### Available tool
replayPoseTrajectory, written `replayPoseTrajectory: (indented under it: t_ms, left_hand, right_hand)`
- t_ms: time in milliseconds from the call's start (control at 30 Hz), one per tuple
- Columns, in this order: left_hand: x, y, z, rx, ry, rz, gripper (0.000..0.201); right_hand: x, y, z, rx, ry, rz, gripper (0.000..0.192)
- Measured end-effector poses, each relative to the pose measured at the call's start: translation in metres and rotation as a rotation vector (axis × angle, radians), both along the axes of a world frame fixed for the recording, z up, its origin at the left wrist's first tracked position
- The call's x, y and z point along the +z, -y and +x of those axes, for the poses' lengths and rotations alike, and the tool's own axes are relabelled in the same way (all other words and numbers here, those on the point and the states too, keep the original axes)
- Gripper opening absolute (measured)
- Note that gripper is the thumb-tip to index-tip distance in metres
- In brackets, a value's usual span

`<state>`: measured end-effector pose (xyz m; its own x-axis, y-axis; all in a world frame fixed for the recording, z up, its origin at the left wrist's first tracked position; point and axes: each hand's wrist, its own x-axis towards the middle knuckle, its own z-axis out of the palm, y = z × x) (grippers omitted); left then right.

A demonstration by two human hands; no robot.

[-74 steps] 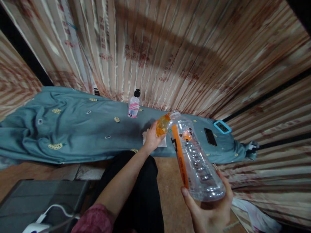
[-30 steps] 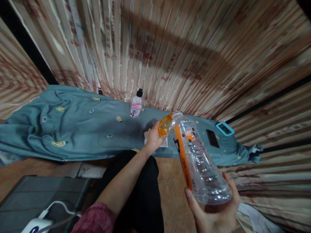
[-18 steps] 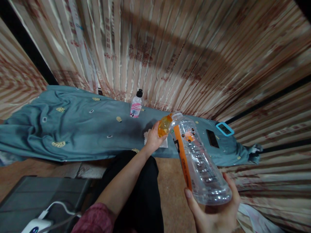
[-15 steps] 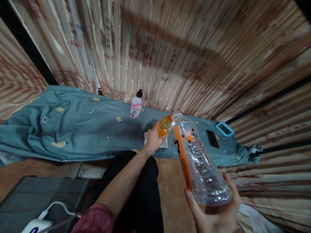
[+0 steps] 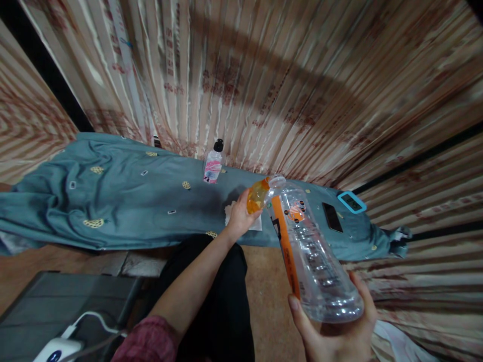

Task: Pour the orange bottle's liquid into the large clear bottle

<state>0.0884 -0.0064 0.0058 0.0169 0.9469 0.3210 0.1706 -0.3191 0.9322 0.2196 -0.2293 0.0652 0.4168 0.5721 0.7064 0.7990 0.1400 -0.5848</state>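
Clear plastic bottle tilted in right hand, left hand gripping small orange container at its mouth, over teal cloth edge.

no print is coming through clearly enough to read. the orange label on the clear bottle at lower right is showing only blurred marks, the pink label on the small bottle at centre is staying illegible, and red characters on the curtain above are smearing.
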Motion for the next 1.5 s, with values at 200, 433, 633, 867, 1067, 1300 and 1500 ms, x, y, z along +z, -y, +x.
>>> replayPoseTrajectory:
  t_ms: [200,433,633,867,1067,1300,1500]
  left_hand:
    - [0.0,0.0,0.0,0.0,-0.013,-0.008,0.074]
    - [0.001,0.0,0.0,0.002,-0.018,0.0,0.073]
    - [0.005,0.001,-0.001,0.003,-0.035,-0.026,0.073]
    - [0.007,0.002,-0.003,-0.01,-0.013,-0.029,0.073]
    - [0.011,0.002,-0.003,-0.011,-0.03,-0.062,0.072]
    - [0.013,0.001,-0.004,-0.021,-0.008,-0.072,0.067]
    - [0.012,0.0,-0.003,-0.012,-0.017,-0.066,0.067]
  right_hand:
    - [0.007,-0.002,-0.013,-0.054,-0.088,-0.028,0.11]
    - [0.001,-0.002,-0.005,-0.022,-0.023,-0.015,0.113]
    - [0.016,-0.003,-0.025,-0.067,-0.152,-0.059,0.111]
    - [0.024,-0.005,-0.035,-0.069,-0.235,-0.067,0.114]
    - [0.023,-0.004,-0.032,-0.08,-0.202,-0.096,0.113]
    - [0.023,-0.003,-0.032,-0.063,-0.223,-0.085,0.113]
    - [0.024,-0.005,-0.033,-0.087,-0.214,-0.057,0.114]
